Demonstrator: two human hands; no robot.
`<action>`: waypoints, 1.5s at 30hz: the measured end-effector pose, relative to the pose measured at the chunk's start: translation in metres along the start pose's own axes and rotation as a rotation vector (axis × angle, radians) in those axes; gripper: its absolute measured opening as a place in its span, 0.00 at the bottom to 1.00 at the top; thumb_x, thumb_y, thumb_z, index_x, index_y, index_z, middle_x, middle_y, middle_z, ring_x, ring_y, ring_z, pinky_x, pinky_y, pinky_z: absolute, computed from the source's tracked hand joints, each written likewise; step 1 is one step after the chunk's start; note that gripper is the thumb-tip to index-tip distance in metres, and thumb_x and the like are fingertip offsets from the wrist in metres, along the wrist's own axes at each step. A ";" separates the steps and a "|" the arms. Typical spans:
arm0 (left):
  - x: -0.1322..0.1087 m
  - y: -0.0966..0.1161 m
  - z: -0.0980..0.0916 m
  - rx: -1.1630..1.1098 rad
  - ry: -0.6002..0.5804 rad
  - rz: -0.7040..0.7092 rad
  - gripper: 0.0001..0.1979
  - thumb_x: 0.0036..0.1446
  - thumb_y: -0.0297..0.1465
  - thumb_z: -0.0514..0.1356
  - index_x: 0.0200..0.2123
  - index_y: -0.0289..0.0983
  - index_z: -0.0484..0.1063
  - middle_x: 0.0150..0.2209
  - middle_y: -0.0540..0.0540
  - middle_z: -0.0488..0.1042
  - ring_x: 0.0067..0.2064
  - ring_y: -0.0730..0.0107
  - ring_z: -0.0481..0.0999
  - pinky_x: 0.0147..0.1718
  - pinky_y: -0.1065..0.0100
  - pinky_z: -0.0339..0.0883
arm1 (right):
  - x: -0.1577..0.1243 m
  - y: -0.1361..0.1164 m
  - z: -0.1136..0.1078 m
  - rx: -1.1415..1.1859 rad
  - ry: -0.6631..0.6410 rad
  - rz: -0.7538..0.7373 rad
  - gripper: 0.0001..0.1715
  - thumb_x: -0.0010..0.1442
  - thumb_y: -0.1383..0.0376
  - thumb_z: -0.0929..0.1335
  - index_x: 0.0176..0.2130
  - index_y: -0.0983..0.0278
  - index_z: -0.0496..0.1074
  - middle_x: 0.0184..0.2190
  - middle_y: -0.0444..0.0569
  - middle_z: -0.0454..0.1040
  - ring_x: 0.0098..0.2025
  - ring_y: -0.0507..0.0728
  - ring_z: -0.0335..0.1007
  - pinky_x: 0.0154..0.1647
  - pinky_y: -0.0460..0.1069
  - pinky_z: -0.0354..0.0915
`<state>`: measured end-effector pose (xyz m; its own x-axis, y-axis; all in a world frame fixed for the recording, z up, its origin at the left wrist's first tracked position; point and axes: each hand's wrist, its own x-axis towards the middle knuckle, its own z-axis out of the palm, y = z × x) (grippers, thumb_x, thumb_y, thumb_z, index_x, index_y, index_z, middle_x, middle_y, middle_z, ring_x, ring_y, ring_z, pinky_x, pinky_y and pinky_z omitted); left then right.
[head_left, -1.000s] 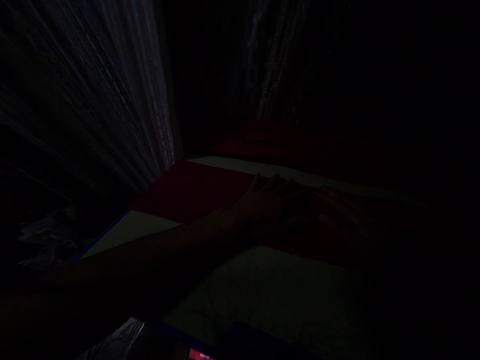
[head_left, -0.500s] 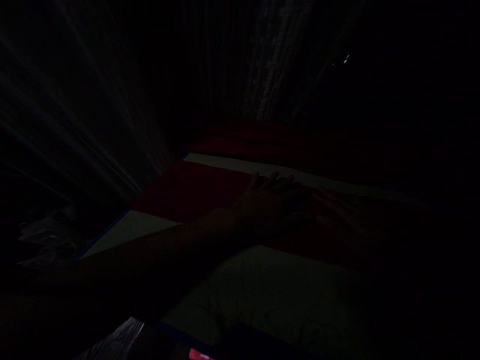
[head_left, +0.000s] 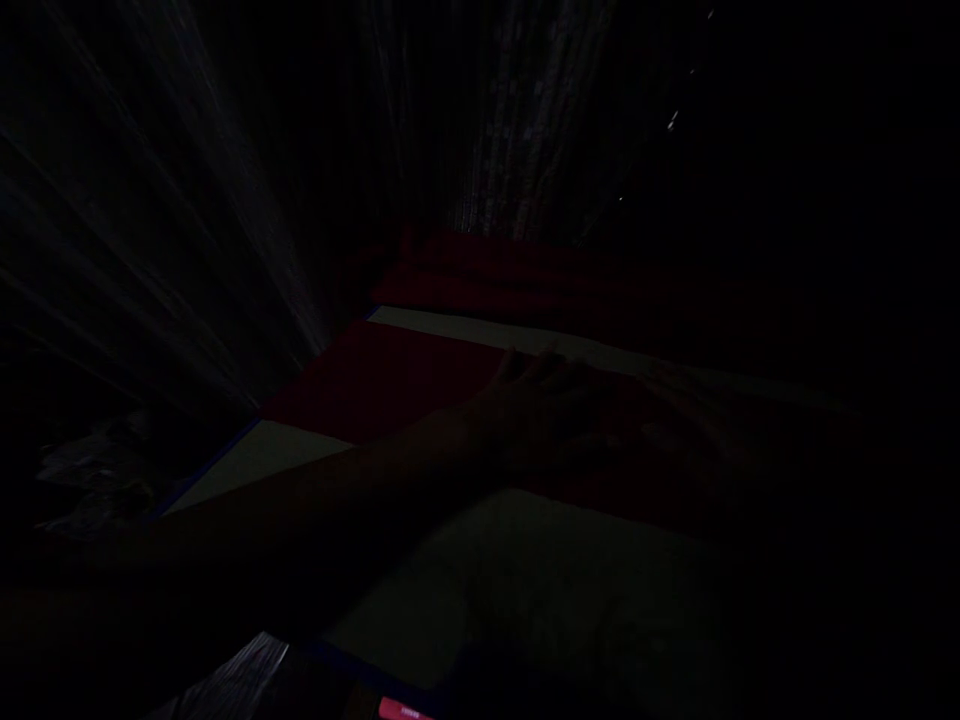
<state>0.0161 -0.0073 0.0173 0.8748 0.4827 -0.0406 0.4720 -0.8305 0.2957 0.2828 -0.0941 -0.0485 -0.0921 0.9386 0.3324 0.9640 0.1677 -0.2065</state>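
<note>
The view is very dark. My left hand (head_left: pixel 536 405) lies palm down with its fingers spread on a dark red strip of cloth (head_left: pixel 405 375). That strip lies across a pale cloth (head_left: pixel 540 570) with a blue edge, and a pale band (head_left: pixel 465 328) shows beyond it. To the right, my right hand (head_left: pixel 694 415) is stretched out flat over the red strip, its outline faint in the shadow. Nothing shows in either hand.
Beyond the pale band is more rumpled red cloth (head_left: pixel 480 275). Curtain-like hanging folds (head_left: pixel 247 200) rise at the left and back. A crumpled clear plastic bag (head_left: pixel 97 470) lies at the left. A small red object (head_left: pixel 403 709) sits at the bottom edge.
My right hand has shifted slightly to the right, away from the left hand. My left hand stays nearly in place, and the picture around the hands is dimmer.
</note>
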 end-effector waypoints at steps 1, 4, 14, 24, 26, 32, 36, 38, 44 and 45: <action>0.000 -0.001 0.001 0.008 -0.004 -0.005 0.41 0.69 0.60 0.43 0.77 0.46 0.47 0.78 0.45 0.39 0.78 0.43 0.33 0.72 0.32 0.27 | 0.000 -0.001 0.000 -0.002 -0.023 0.002 0.39 0.72 0.40 0.56 0.70 0.56 0.63 0.71 0.50 0.58 0.72 0.69 0.55 0.73 0.73 0.50; 0.000 -0.002 0.004 -0.003 0.030 -0.003 0.42 0.67 0.62 0.43 0.76 0.49 0.47 0.78 0.47 0.38 0.78 0.42 0.32 0.71 0.31 0.27 | 0.000 -0.003 0.000 0.015 -0.008 0.017 0.39 0.72 0.39 0.55 0.70 0.55 0.63 0.71 0.49 0.59 0.72 0.67 0.56 0.73 0.73 0.50; 0.000 -0.002 0.005 -0.020 0.060 -0.002 0.42 0.67 0.63 0.42 0.76 0.48 0.48 0.78 0.45 0.41 0.78 0.41 0.35 0.71 0.30 0.27 | 0.001 0.006 0.004 -0.022 0.038 0.048 0.39 0.72 0.40 0.54 0.69 0.55 0.63 0.71 0.47 0.58 0.73 0.66 0.53 0.71 0.74 0.52; 0.000 -0.001 0.006 0.007 0.025 -0.013 0.42 0.68 0.61 0.43 0.76 0.46 0.47 0.78 0.45 0.38 0.78 0.42 0.34 0.71 0.30 0.29 | 0.006 0.000 -0.002 0.010 -0.028 0.080 0.42 0.70 0.39 0.54 0.69 0.58 0.63 0.72 0.50 0.56 0.73 0.66 0.53 0.72 0.72 0.53; 0.001 -0.001 0.009 0.018 0.037 -0.010 0.42 0.68 0.61 0.43 0.76 0.46 0.47 0.78 0.44 0.39 0.78 0.42 0.35 0.71 0.30 0.28 | 0.006 0.001 -0.002 0.022 -0.071 0.082 0.43 0.69 0.38 0.54 0.69 0.58 0.64 0.72 0.50 0.57 0.73 0.67 0.54 0.72 0.72 0.52; 0.001 0.000 0.007 -0.008 0.027 -0.009 0.42 0.68 0.61 0.42 0.76 0.45 0.48 0.78 0.44 0.40 0.78 0.42 0.35 0.71 0.30 0.28 | 0.004 0.001 -0.004 0.050 -0.058 0.077 0.44 0.70 0.38 0.53 0.70 0.59 0.63 0.72 0.51 0.55 0.74 0.66 0.52 0.73 0.71 0.50; -0.001 -0.001 0.005 -0.045 0.047 -0.017 0.41 0.69 0.60 0.41 0.76 0.47 0.49 0.78 0.45 0.41 0.78 0.43 0.34 0.71 0.31 0.27 | 0.000 0.000 0.001 0.037 -0.069 0.036 0.41 0.71 0.40 0.53 0.69 0.58 0.64 0.72 0.50 0.57 0.74 0.66 0.53 0.74 0.72 0.47; -0.001 -0.002 0.005 -0.061 0.059 -0.018 0.41 0.68 0.61 0.40 0.76 0.48 0.49 0.78 0.46 0.41 0.78 0.43 0.34 0.71 0.31 0.27 | 0.000 0.000 0.003 0.039 -0.026 0.049 0.39 0.71 0.40 0.54 0.69 0.56 0.63 0.72 0.49 0.57 0.73 0.65 0.53 0.73 0.72 0.50; 0.001 -0.002 0.007 0.017 0.036 -0.016 0.42 0.68 0.60 0.43 0.76 0.44 0.50 0.77 0.43 0.43 0.78 0.41 0.37 0.71 0.30 0.29 | 0.001 0.002 0.004 0.037 -0.085 0.055 0.39 0.71 0.39 0.55 0.69 0.55 0.64 0.72 0.49 0.56 0.74 0.66 0.52 0.74 0.73 0.47; 0.001 -0.002 0.007 0.016 0.037 -0.014 0.41 0.68 0.60 0.43 0.76 0.45 0.50 0.78 0.44 0.42 0.78 0.41 0.36 0.71 0.30 0.29 | 0.001 0.003 0.004 0.035 -0.086 0.053 0.40 0.70 0.39 0.54 0.69 0.55 0.64 0.72 0.49 0.56 0.74 0.66 0.53 0.74 0.74 0.46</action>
<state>0.0166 -0.0070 0.0101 0.8635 0.5043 -0.0096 0.4864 -0.8275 0.2804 0.2846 -0.0914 -0.0525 -0.0641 0.9686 0.2401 0.9588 0.1265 -0.2543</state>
